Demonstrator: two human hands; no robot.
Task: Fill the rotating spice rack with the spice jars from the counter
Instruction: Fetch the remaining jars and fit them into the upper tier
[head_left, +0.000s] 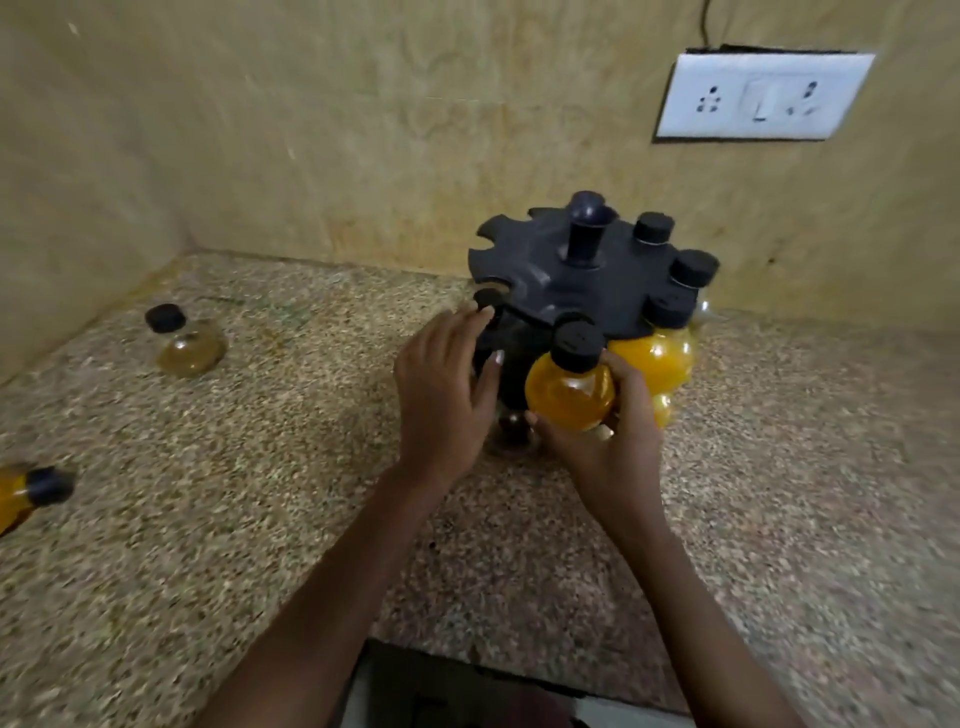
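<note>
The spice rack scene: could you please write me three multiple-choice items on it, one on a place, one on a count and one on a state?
1. Where is the wall socket?
A. Above and right of the rack
B. Left of the rack
C. On the counter

2. How many jars stand or lie on the counter away from the rack?
A. None
B. Two
C. Five

3. What is the right hand doing?
A. Resting flat
B. Holding a yellow jar
C. Pressing the socket switch

Answers: 1 A, the socket is on the wall above the rack. 2 B, a pale jar and an orange jar at the left edge. 3 B, its fingers wrap the yellow jar.
</note>
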